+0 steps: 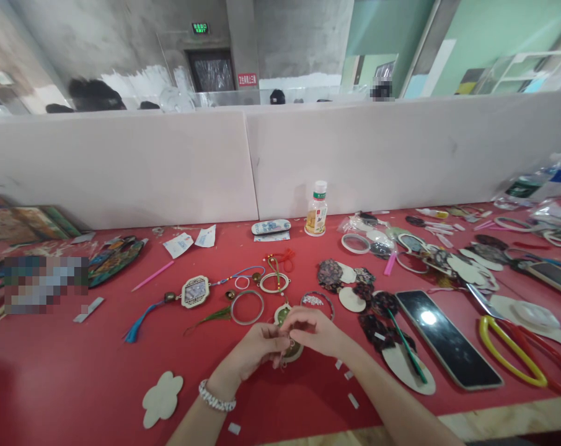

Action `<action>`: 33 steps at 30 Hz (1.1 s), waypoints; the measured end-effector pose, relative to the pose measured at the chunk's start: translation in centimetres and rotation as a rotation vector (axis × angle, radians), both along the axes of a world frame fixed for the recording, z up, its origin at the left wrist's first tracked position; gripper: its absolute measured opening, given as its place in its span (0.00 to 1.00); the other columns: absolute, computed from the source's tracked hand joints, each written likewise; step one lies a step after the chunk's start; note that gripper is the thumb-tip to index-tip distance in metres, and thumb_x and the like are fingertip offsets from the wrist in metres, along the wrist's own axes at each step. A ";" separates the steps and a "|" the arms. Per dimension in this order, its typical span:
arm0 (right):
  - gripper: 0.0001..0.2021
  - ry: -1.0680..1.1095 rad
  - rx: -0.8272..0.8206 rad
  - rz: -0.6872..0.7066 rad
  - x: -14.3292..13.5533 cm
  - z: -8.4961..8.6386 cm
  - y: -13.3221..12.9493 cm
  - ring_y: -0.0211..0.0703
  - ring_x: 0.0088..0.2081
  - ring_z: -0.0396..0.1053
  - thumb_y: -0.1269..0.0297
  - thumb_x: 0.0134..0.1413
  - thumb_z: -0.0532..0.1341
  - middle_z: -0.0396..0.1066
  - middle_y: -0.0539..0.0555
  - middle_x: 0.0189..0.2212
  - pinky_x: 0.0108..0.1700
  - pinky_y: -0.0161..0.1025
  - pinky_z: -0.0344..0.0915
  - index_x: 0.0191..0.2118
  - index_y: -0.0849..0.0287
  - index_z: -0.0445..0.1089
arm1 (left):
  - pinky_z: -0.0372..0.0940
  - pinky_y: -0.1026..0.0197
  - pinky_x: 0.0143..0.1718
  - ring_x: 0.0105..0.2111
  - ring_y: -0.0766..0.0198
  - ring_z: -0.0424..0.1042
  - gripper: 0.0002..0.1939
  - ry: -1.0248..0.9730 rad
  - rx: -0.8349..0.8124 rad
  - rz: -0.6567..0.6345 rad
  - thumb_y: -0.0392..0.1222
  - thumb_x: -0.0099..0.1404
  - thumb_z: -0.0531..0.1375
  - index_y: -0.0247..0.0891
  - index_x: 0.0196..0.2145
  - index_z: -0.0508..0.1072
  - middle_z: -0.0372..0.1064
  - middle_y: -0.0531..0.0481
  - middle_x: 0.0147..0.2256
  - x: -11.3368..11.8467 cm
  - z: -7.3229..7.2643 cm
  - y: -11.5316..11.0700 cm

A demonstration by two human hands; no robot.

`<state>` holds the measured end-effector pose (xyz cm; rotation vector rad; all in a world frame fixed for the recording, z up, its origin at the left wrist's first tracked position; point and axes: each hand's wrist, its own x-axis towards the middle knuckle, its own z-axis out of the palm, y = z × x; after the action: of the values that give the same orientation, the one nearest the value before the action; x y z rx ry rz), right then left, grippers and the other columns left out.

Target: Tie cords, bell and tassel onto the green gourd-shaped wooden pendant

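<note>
My left hand point(258, 348) and my right hand point(315, 329) meet over a pale-rimmed pendant point(292, 356) with a green and brownish centre, which looks gourd-shaped. Fingers of both hands are closed in pinches at its middle and hide much of it. Whether the right fingertips hold the pendant itself or a fine cord on it cannot be made out. Just beyond lie a round hoop point(247, 308), a smaller cream ring point(274, 283) with a red cord, and a ring point(313, 300) with white beads inside. To the left is a framed pendant point(195, 291) with a blue tassel point(132, 331).
A phone point(449, 337), scissors point(512, 353), a green stick point(406, 347) and dark fabric pieces lie at right. A small bottle point(316, 209) stands before the white partition point(345, 155). A flower-shaped piece point(163, 399) and pink pencil point(152, 276) are at left.
</note>
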<state>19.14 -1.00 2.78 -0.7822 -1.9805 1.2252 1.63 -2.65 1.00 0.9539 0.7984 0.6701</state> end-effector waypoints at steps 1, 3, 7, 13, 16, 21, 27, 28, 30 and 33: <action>0.06 -0.012 0.008 0.010 0.0 0.0 0.0 0.35 0.31 0.63 0.70 0.49 0.56 0.66 0.52 0.32 0.33 0.32 0.61 0.33 0.60 0.70 | 0.56 0.70 0.16 0.13 0.74 0.60 0.12 -0.005 -0.015 -0.015 0.43 0.48 0.64 0.30 0.22 0.70 0.62 0.55 0.17 -0.1 -0.1 0.0; 0.05 -0.027 0.022 0.014 0.1 0.0 0.0 0.36 0.32 0.64 0.69 0.49 0.57 0.65 0.52 0.31 0.34 0.33 0.61 0.32 0.61 0.70 | 0.56 0.70 0.15 0.13 0.75 0.60 0.11 -0.012 -0.037 -0.030 0.42 0.48 0.64 0.30 0.22 0.70 0.62 0.55 0.16 -0.2 -0.3 0.1; 0.05 -0.055 0.022 0.038 0.2 0.1 0.1 0.35 0.32 0.64 0.67 0.49 0.57 0.65 0.52 0.30 0.34 0.33 0.61 0.31 0.61 0.69 | 0.57 0.69 0.16 0.13 0.74 0.61 0.11 -0.001 -0.053 -0.027 0.42 0.47 0.65 0.30 0.23 0.70 0.63 0.54 0.17 -0.2 -0.4 0.2; 0.05 -0.105 0.051 0.038 0.4 0.4 0.0 0.35 0.30 0.62 0.66 0.52 0.55 0.64 0.51 0.29 0.33 0.32 0.61 0.30 0.61 0.66 | 0.55 0.70 0.14 0.12 0.74 0.59 0.12 0.053 -0.073 -0.025 0.43 0.49 0.64 0.31 0.21 0.69 0.61 0.56 0.14 -0.1 -0.1 0.0; 0.05 -0.100 0.065 0.003 0.3 0.4 -0.1 0.35 0.30 0.61 0.67 0.53 0.54 0.64 0.50 0.30 0.34 0.32 0.60 0.30 0.60 0.64 | 0.55 0.70 0.14 0.12 0.74 0.60 0.11 0.069 -0.083 0.002 0.43 0.49 0.63 0.32 0.20 0.69 0.60 0.56 0.14 -0.1 -0.1 -0.1; 0.05 -0.070 0.083 -0.034 0.1 0.3 -0.2 0.35 0.30 0.61 0.67 0.54 0.53 0.64 0.51 0.30 0.33 0.33 0.61 0.30 0.60 0.64 | 0.53 0.70 0.13 0.11 0.75 0.58 0.12 0.020 -0.084 0.064 0.43 0.49 0.63 0.31 0.21 0.68 0.61 0.56 0.15 -0.2 0.0 0.1; 0.05 -0.055 0.156 -0.109 -0.1 0.4 -0.1 0.36 0.30 0.63 0.66 0.52 0.55 0.65 0.53 0.30 0.33 0.33 0.62 0.30 0.59 0.67 | 0.52 0.70 0.12 0.10 0.75 0.56 0.13 0.006 -0.080 0.140 0.43 0.48 0.64 0.31 0.19 0.67 0.60 0.57 0.13 0.0 0.2 0.4; 0.05 -0.048 0.169 -0.125 -0.1 0.4 -0.2 0.36 0.30 0.64 0.66 0.52 0.55 0.66 0.53 0.30 0.33 0.34 0.62 0.31 0.59 0.68 | 0.51 0.70 0.12 0.10 0.75 0.56 0.13 0.008 -0.073 0.157 0.44 0.49 0.63 0.31 0.19 0.67 0.60 0.57 0.13 0.1 0.2 0.4; 0.06 -0.029 0.191 -0.156 -0.2 0.3 -0.2 0.37 0.30 0.64 0.68 0.51 0.55 0.66 0.53 0.30 0.33 0.34 0.62 0.31 0.58 0.69 | 0.51 0.70 0.12 0.11 0.75 0.56 0.13 0.020 -0.061 0.185 0.45 0.49 0.63 0.31 0.20 0.68 0.59 0.57 0.12 0.1 0.0 0.5; 0.06 -0.002 0.210 -0.185 -0.5 0.0 -0.4 0.37 0.30 0.65 0.69 0.50 0.55 0.67 0.54 0.31 0.32 0.34 0.63 0.32 0.58 0.70 | 0.50 0.70 0.12 0.11 0.75 0.56 0.14 0.044 -0.034 0.232 0.46 0.49 0.63 0.31 0.21 0.69 0.58 0.58 0.12 0.1 -0.2 0.5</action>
<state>18.67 -1.36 2.76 -0.8380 -1.9512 0.8933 1.72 -2.12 0.82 0.8540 0.9660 0.8358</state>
